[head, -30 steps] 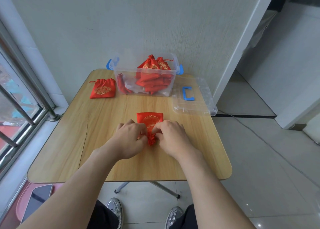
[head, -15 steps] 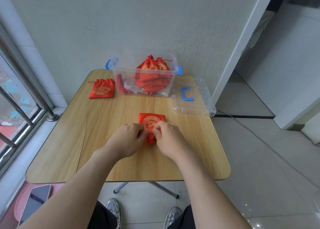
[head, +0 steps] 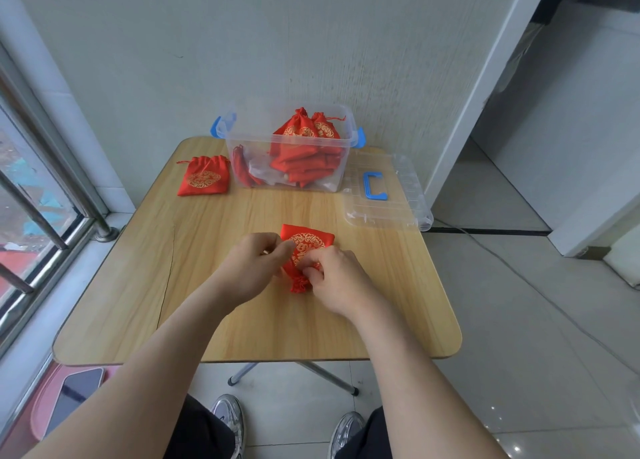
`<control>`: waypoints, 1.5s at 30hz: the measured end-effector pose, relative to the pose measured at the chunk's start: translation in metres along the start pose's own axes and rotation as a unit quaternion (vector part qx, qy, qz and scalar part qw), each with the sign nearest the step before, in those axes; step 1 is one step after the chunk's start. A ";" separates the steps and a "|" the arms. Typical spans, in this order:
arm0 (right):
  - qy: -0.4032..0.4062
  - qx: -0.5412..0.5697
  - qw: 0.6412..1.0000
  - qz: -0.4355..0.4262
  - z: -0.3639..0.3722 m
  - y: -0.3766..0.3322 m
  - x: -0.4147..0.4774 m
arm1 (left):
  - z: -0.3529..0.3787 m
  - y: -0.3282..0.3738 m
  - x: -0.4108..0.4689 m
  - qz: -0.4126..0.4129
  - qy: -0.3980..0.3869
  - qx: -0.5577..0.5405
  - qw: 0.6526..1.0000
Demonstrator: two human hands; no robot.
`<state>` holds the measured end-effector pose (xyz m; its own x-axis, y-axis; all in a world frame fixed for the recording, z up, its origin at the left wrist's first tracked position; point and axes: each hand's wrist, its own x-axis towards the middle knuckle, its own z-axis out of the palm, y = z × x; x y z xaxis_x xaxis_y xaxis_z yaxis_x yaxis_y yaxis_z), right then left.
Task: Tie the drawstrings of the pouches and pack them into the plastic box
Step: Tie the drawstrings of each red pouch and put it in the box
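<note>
The pouch (head: 307,245) being tied lies flat on the desk (head: 207,285) near its middle, well apart from the plastic box (head: 242,139) at the far edge, which already holds a stack of red pouches. It is thin satin-like cloth, so it should be light, limp and rather slippery; the body will slide and crumple if pushed, and the best hold is at the gathered neck and the cords there. Its long axis runs near to far, with the ruffled mouth (head: 299,284) pointing near, toward the person, and the flat bottom edge pointing far. The left hand (head: 254,268) has its fingers curled, pinching at the left of the neck; the right hand (head: 337,278) is likewise curled and pinching on the right. The cords themselves are hidden under the fingers. Another pouch (head: 204,178) waits at the far left, just beside the box.
</note>
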<state>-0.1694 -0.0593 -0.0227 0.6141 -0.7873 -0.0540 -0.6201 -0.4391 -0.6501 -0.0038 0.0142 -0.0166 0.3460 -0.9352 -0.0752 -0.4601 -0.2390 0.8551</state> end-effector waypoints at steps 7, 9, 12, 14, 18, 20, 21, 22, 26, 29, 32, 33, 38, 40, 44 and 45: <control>0.035 0.016 0.999 0.010 0.004 0.001 0.002 | 0.008 0.008 -0.001 -0.097 -0.058 -0.177 0.978; 0.052 0.059 0.996 0.042 0.005 0.004 0.005 | 0.008 0.007 0.000 -0.109 -0.055 -0.181 0.976; 0.049 0.127 0.988 0.078 0.002 0.001 0.006 | 0.009 0.005 0.002 -0.106 -0.048 -0.183 0.976; 0.026 0.193 0.977 0.086 -0.001 -0.001 0.007 | 0.009 0.003 0.003 -0.103 -0.047 -0.175 0.978; 0.012 0.254 0.963 0.092 0.005 0.002 0.009 | 0.011 0.004 0.003 -0.090 -0.053 -0.157 0.982; 0.021 0.260 0.961 0.094 0.008 0.003 0.010 | 0.011 0.005 0.003 -0.087 -0.061 -0.158 0.982; 0.023 0.261 0.960 0.096 0.009 0.003 0.011 | 0.011 0.005 0.003 -0.089 -0.061 -0.158 0.981; 0.025 0.262 0.960 0.099 0.008 0.001 0.010 | 0.011 0.004 0.004 -0.092 -0.059 -0.160 0.981; 0.044 0.290 0.948 0.120 0.003 -0.007 0.005 | 0.011 0.004 0.004 -0.100 -0.054 -0.180 0.977; 0.035 0.299 0.944 0.135 0.000 -0.011 0.004 | 0.010 0.005 0.001 -0.091 -0.076 -0.192 0.974; 0.032 0.289 0.945 0.153 -0.001 -0.009 0.005 | 0.007 0.005 -0.001 -0.085 -0.099 -0.198 0.971; 0.028 0.286 0.945 0.156 -0.001 -0.008 0.006 | 0.007 0.005 -0.001 -0.088 -0.102 -0.201 0.970; 0.007 0.278 0.948 0.157 -0.002 -0.005 0.006 | 0.004 0.007 -0.001 -0.100 -0.097 -0.211 0.968; 0.004 0.272 0.950 0.156 -0.005 -0.004 0.006 | 0.004 0.008 -0.002 -0.098 -0.096 -0.193 0.972; 0.025 0.227 0.964 0.135 -0.011 0.000 0.006 | 0.003 0.006 -0.002 -0.090 -0.087 -0.143 0.982; 0.038 0.212 0.969 0.122 -0.011 0.001 0.006 | 0.002 0.005 -0.002 -0.088 -0.085 -0.130 0.984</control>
<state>-0.1718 -0.0692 -0.0152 0.4269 -0.8822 -0.1987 -0.4749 -0.0317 -0.8795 -0.0084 0.0146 -0.0134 0.2503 -0.9209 -0.2989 -0.1734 -0.3463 0.9220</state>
